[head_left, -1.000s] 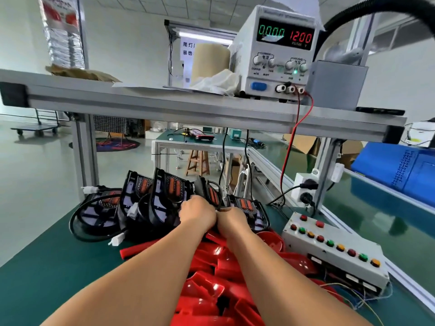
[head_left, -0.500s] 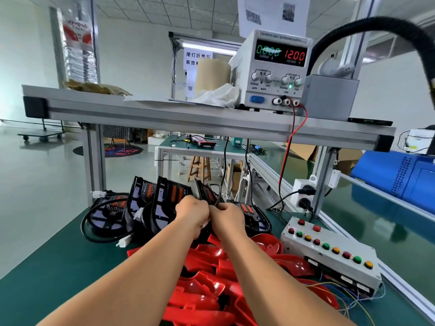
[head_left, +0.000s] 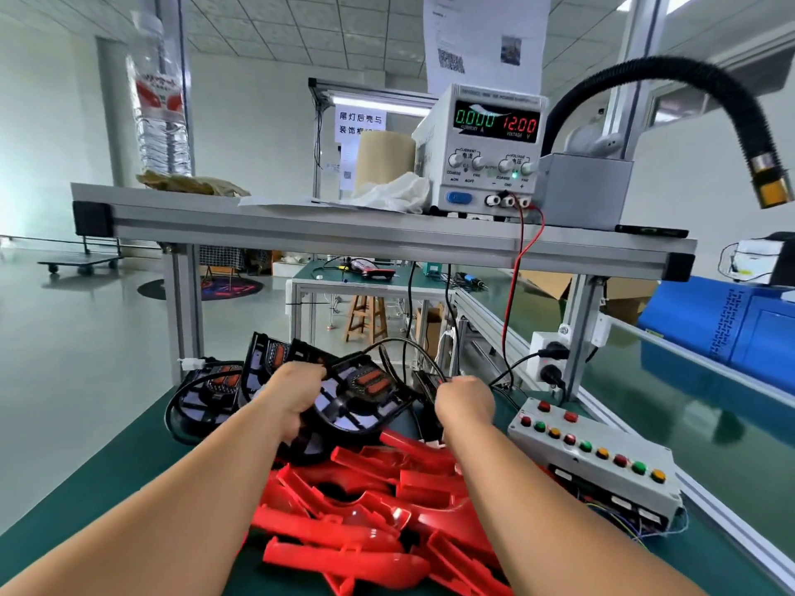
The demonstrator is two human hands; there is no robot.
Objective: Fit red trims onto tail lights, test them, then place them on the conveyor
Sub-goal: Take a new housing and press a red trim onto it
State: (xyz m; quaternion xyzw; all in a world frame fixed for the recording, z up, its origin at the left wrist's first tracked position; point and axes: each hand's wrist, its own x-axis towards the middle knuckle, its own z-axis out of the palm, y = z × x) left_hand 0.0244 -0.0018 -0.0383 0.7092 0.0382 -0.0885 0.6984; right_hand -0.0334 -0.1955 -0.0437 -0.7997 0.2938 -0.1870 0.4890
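Observation:
My left hand (head_left: 294,395) grips a black tail light housing (head_left: 361,400) with orange-red LED strips and holds it lifted and tilted above the bench. My right hand (head_left: 464,402) is curled around the black cable (head_left: 404,348) that arcs from the housing; what its fingers pinch is hidden. Several more black tail lights (head_left: 223,387) stand in a row behind my left hand. A heap of red trims (head_left: 365,509) lies on the green mat just below my forearms.
A grey test box (head_left: 602,462) with coloured buttons sits right of the trims. A power supply (head_left: 490,152) showing 0.000 and 12.00 stands on the aluminium shelf (head_left: 344,236). The green conveyor (head_left: 688,406) runs along the right. A black hose (head_left: 710,92) hangs above.
My hands were pressed together over the row of tail lights. They have moved apart: the left has lifted one housing out, the right has drawn its cable to the right.

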